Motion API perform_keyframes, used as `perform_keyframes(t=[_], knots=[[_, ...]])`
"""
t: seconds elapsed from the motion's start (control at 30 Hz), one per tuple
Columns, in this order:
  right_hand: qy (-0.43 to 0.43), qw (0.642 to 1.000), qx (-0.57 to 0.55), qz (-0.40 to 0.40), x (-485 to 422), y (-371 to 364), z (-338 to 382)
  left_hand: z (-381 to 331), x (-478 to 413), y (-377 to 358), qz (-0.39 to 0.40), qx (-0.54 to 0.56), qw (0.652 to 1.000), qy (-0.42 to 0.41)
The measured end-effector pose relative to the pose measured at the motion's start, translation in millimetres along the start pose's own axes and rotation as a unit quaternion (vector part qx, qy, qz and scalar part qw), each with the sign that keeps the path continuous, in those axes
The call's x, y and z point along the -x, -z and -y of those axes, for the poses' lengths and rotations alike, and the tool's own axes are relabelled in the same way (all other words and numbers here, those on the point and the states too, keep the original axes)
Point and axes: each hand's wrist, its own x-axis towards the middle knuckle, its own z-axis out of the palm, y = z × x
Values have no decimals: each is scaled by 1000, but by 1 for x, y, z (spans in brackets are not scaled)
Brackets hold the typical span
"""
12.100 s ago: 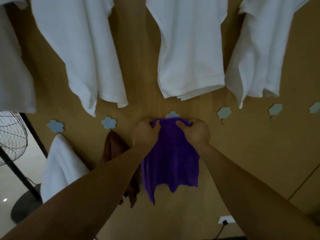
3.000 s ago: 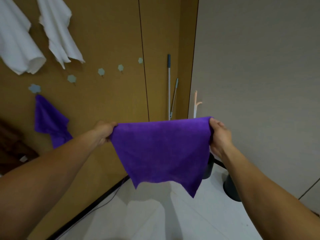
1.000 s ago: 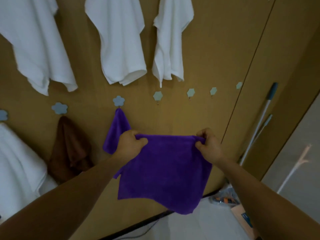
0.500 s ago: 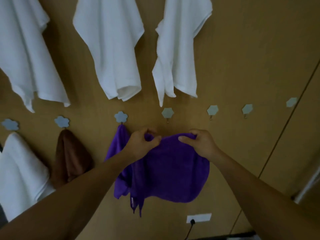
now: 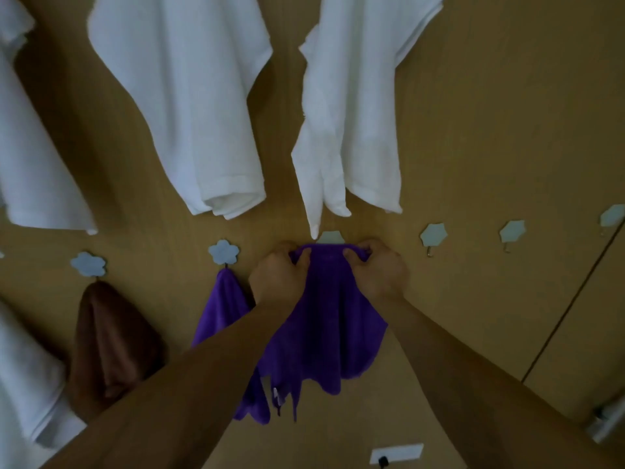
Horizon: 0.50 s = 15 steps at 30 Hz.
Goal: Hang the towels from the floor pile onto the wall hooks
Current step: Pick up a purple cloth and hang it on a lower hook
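The wooden wall (image 5: 490, 113) carries flower hooks (image 5: 434, 234), white towels (image 5: 189, 106), a brown towel (image 5: 111, 343), a purple towel (image 5: 221, 309).

white towel (image 5: 37, 147) (image 5: 179, 106) (image 5: 355, 106) (image 5: 23, 394) x4, purple towel (image 5: 220, 309) (image 5: 324, 316) x2, brown towel (image 5: 108, 346) x1, flower hook (image 5: 88, 264) (image 5: 223, 252) (image 5: 331, 235) (image 5: 434, 234) (image 5: 512, 231) (image 5: 612, 214) x6, hand (image 5: 277, 275) (image 5: 378, 272) x2

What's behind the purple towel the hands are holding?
The top of a pale hook plate peeks above the held purple towel, on the brown wall. Its hook is covered.

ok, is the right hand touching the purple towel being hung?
Touching. Head view: right hand grips the purple towel at its top edge, fingers curled over it.
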Motion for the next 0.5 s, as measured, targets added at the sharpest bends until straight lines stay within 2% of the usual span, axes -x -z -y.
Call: perform_keyframes(t=[0.1,0.2,0.33,0.37,0.43,0.5], knots=[[-14,1000,-14,7,7,-10,-8,10,12,-10,26,-10,999,33],[-59,996,-47,46,13,-13,-8,16,17,-21,135,19,986,94],[-73,994,-19,82,10,-13,-4,6,7,-25,289,127,928,199],[-68,994,20,84,10,-12,-2,3,5,-22,312,114,922,199],[-31,988,143,43,12,-10,0,-1,2,-14,322,-7,936,143],[50,972,228,-28,18,-10,1,0,8,-9,240,-180,953,43]])
